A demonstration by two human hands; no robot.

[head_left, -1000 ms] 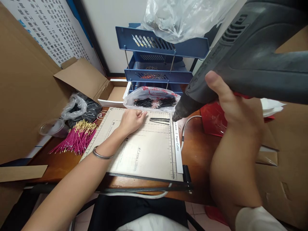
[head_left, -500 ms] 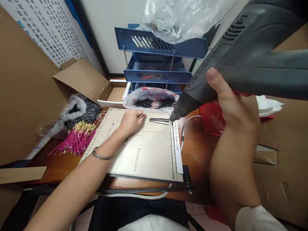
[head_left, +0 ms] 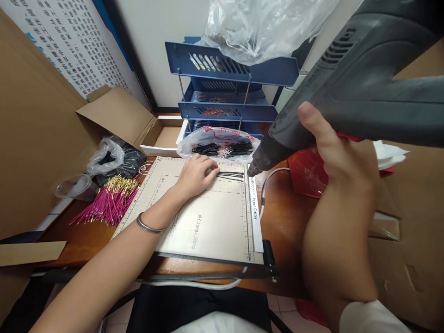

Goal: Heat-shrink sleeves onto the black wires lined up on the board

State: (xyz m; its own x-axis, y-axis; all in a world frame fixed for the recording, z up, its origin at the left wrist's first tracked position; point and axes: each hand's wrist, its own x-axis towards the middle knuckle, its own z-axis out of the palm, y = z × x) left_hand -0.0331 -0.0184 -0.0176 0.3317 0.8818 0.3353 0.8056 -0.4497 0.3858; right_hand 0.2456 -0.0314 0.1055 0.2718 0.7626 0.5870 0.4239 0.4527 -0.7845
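Note:
My right hand (head_left: 342,152) is wrapped around a dark grey heat gun (head_left: 322,92), its thumb up along the body. The gun tilts down to the left, its nozzle just past the right ends of several thin black wires (head_left: 231,175). These lie side by side on the paper cutter (head_left: 208,217). My left hand (head_left: 198,175), palm down with curled fingers, pinches the wires' left ends; the fingertips are partly hidden. A metal bangle (head_left: 149,224) circles the left wrist.
Behind the cutter sit a plastic bag (head_left: 225,134) of black wires and a blue tray rack (head_left: 225,111). Magenta wires (head_left: 107,203) with gold tips lie left, near an open cardboard box (head_left: 166,132). A white cable (head_left: 265,189) and red bag (head_left: 307,173) are at right.
My left hand has moved slightly right and opened from a fist-like curl onto the wires' left ends. The heat gun has shifted very slightly right and down.

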